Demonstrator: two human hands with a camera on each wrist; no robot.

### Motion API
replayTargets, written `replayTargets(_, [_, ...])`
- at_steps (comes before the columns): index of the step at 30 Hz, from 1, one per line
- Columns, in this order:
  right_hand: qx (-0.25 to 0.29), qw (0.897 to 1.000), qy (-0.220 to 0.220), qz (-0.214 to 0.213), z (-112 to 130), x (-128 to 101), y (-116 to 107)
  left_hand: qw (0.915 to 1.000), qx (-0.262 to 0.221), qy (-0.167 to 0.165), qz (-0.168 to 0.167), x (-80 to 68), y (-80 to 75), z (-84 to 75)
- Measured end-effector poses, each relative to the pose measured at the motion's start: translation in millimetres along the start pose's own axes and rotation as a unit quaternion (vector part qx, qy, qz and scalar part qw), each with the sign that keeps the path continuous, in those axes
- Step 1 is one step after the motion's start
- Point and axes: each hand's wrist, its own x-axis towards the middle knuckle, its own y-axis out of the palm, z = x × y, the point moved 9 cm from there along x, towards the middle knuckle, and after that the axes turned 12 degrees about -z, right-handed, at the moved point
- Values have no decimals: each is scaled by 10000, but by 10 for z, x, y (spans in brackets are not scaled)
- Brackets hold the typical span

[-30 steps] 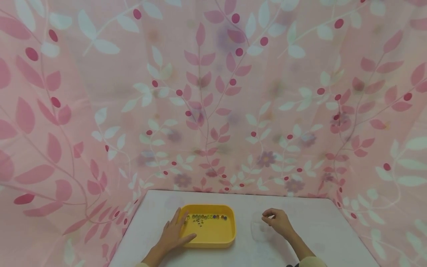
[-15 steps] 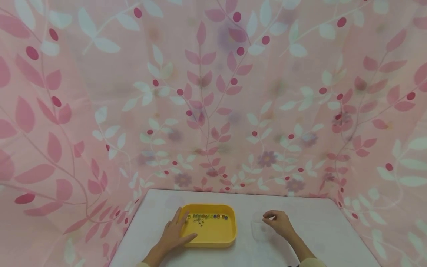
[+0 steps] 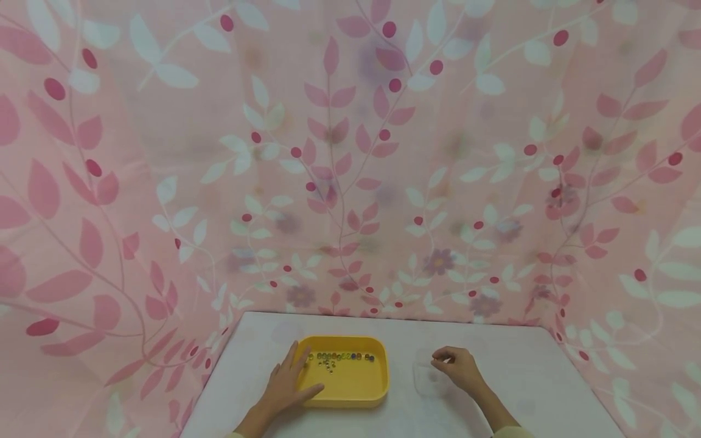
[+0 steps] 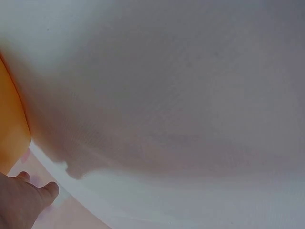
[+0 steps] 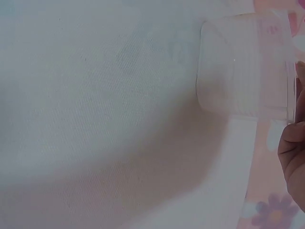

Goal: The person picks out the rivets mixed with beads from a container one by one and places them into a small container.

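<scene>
In the head view my left hand [image 3: 287, 380] lies against the left side of a yellow tray [image 3: 350, 403], fingers spread and thumb reaching over its near side. Small coloured glass-like beads [image 3: 344, 356] form a row along the tray's far part, and a cluster of smaller beads [image 3: 328, 365] lies below that row. My right hand [image 3: 457, 367] hovers over a clear plastic container [image 3: 424, 389], thumb and fingertips drawn together. The right wrist view shows the container [image 5: 243, 71] from the side, my curled fingers at its rim. I cannot tell whether something small is between the fingertips.
A white cloth-covered table [image 3: 526, 377] carries the tray and the container, which stand apart. Its far edge meets a pink leaf-patterned curtain [image 3: 350, 182] that also closes off both sides.
</scene>
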Motion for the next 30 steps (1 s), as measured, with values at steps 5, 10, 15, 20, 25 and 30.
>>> replayTargets(5, [-79, 10000, 17, -20, -7, -3, 8, 10000, -5, -2, -2, -1, -3, -6])
replayTargets(10, [-54, 10000, 58, -8, 11, -11, 4, 9999, 42, 93, -86, 5, -28, -32])
replayTargets(15, [62, 9999, 110, 111, 25, -24, 7, 9996, 54, 209, -184, 9, -32, -40])
replayTargets(20, [34, 9997, 106, 234, 11, -22, 8, 9997, 28, 190, -155, 8, -17, -26])
replayTargets(25, [63, 9991, -19, 415, 41, -31, -20, 9999, -7, 103, -51, -4, 2, -8])
replayTargets(30, [-21, 9993, -108, 351, 71, -6, -68, 9998, 22, 143, -101, -6, -20, -30])
